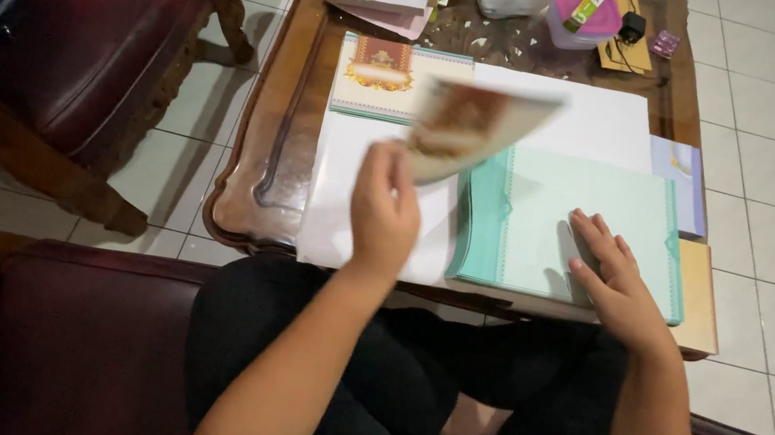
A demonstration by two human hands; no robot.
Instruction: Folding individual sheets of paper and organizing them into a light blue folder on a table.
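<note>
Both forearms are bare, with no sleeves, rings, watch or bracelets showing. The legs wear plain black trousers [403, 391], and one foot is bare.

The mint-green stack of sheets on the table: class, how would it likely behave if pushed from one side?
The mint-green stack lies flat under the right hand, so it would probably slide, not tip. Its loose thin sheets would likely fan apart. A single lifted sheet seems floppy: it bends in the left hand.

blurred card [476, 124] lifted, teal stack [549, 220] flat
</note>
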